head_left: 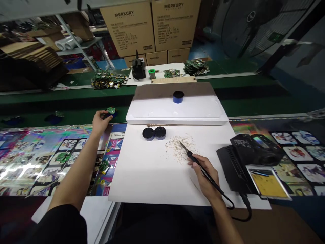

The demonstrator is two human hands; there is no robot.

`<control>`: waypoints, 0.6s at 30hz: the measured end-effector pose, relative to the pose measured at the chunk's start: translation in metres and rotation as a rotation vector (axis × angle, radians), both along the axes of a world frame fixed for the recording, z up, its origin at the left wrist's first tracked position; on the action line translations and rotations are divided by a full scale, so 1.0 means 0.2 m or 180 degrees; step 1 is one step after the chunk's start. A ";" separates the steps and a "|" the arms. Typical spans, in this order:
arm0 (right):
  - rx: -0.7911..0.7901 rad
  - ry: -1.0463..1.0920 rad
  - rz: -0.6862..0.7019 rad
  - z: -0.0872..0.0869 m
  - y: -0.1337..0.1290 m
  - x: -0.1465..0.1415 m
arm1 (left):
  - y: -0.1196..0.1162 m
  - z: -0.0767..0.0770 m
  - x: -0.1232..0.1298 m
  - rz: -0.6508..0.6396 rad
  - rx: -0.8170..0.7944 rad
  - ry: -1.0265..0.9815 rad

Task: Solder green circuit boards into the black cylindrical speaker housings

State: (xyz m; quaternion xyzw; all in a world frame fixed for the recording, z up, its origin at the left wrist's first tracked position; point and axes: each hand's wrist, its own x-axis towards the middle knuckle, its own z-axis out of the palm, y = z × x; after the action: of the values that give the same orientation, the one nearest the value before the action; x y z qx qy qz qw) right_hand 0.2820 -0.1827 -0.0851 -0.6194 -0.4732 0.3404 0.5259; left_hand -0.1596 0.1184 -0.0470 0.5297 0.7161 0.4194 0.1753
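Note:
My left hand (101,122) reaches out to the left, thumb and fingers closed around a dark blue round part (111,114) with a small green circuit board (111,110) on top, at the green belt. My right hand (205,173) holds a black soldering iron (203,169), its tip over scattered light-coloured bits (179,144) on the white board (142,173). Two blue round cups with black insides, one (148,134) and another (160,133), touch each other on the board. A third blue cup (178,97) stands on the white foam block (175,113).
At the right are a black soldering station (235,169) and a tray with a yellow sponge (269,183). Circuit board piles (108,79) (195,67), a solder spool (151,74) and a black holder (138,69) stand behind the foam. More blue parts (53,118) lie on the belt.

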 end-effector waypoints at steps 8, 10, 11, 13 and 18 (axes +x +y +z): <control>-0.0328 -0.0071 -0.0488 0.03 -0.02 -0.02 | -0.41 0.06 -0.27 0.0022 0.0031 0.0374; -0.0357 -0.0079 -0.0575 0.04 -0.02 -0.03 | -0.53 0.10 -0.37 0.0153 -0.0094 0.0564; -0.0377 -0.0079 -0.0590 0.05 -0.02 -0.03 | -0.59 0.13 -0.42 0.0213 -0.0175 0.0669; -0.0428 -0.0061 -0.0604 0.07 -0.02 -0.04 | -0.70 0.16 -0.49 0.0301 -0.0353 0.0879; -0.0482 -0.0002 -0.0676 0.08 -0.02 -0.06 | -0.92 0.21 -0.47 0.0041 -0.0791 0.1088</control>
State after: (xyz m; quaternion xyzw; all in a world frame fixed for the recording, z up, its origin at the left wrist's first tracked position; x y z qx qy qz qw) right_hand 0.2702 -0.1860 -0.0685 -0.7040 -0.3781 0.3174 0.5106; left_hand -0.2544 -0.0662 -0.0052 0.5629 0.7850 0.2330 0.1125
